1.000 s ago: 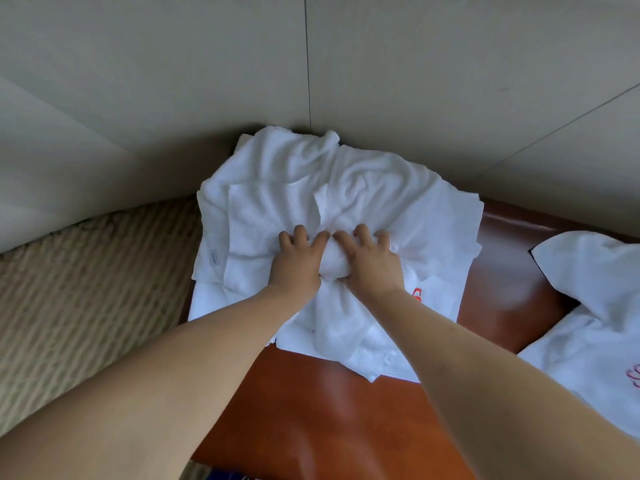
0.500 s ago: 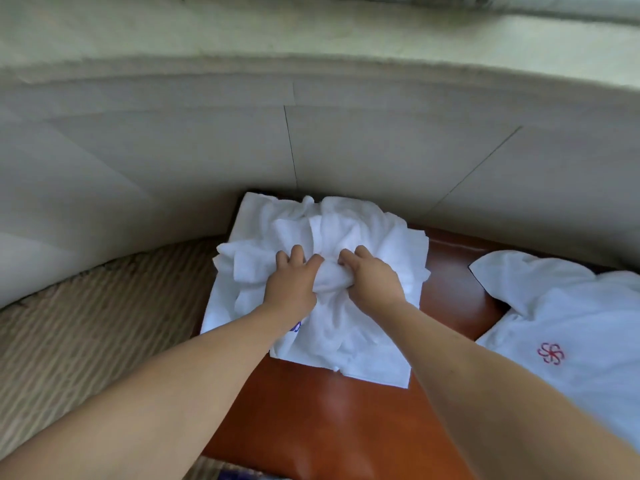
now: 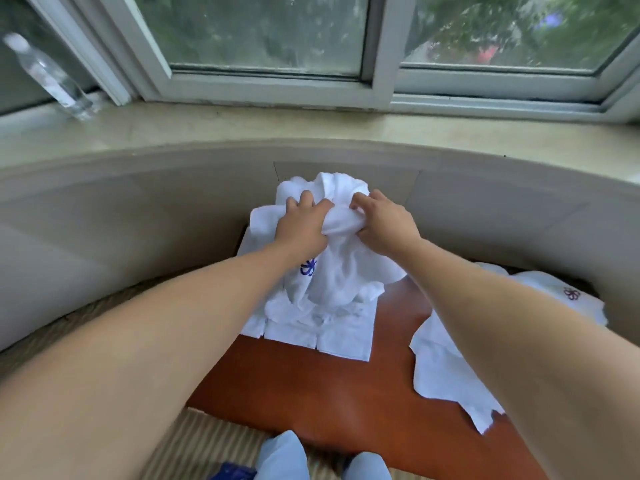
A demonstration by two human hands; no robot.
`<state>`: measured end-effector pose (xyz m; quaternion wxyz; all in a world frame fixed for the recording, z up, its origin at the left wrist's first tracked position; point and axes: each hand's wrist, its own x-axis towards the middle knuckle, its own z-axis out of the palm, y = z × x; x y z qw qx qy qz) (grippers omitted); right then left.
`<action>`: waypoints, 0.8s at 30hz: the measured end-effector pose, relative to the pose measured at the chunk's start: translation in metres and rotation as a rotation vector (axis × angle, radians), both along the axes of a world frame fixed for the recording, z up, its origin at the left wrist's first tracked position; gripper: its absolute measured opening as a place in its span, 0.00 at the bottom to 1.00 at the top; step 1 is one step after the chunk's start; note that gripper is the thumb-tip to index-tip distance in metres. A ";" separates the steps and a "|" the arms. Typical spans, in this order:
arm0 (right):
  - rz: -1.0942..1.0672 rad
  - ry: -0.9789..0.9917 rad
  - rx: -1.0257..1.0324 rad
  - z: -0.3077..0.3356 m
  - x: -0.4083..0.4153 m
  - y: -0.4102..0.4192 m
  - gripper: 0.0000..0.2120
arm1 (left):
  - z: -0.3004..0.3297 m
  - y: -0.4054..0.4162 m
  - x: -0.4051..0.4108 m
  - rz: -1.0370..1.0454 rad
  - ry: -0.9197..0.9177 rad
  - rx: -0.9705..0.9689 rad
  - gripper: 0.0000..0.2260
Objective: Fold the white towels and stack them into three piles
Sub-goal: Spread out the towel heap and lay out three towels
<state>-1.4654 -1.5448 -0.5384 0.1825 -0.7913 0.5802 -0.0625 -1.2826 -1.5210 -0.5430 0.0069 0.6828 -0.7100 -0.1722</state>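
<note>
Head view shows the left hand [image 3: 300, 226] and the right hand [image 3: 385, 224] both clenched on one bunched white terry towel [image 3: 341, 268], lifted above the flat stack of white towels [image 3: 322, 332] on the red-brown wooden desk [image 3: 311, 382]. Hanging folds touch that stack, so I judge a further pull could drag its top layer askew. Right of the stack lies another loose white towel [image 3: 446, 368], near the desk edge.

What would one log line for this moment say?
both hands: left hand, right hand | gripping bunched towel | above table | unfolded
</note>
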 end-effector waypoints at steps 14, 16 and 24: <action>-0.181 0.139 -0.132 0.143 -0.230 0.062 0.18 | 0.120 0.028 -0.227 -0.198 0.164 -0.080 0.29; -0.231 0.162 -0.131 0.155 -0.266 0.077 0.18 | 0.130 0.032 -0.265 -0.244 0.183 -0.079 0.29; -0.444 0.250 -0.097 0.189 -0.397 0.134 0.20 | 0.145 0.056 -0.407 -0.412 0.322 -0.046 0.29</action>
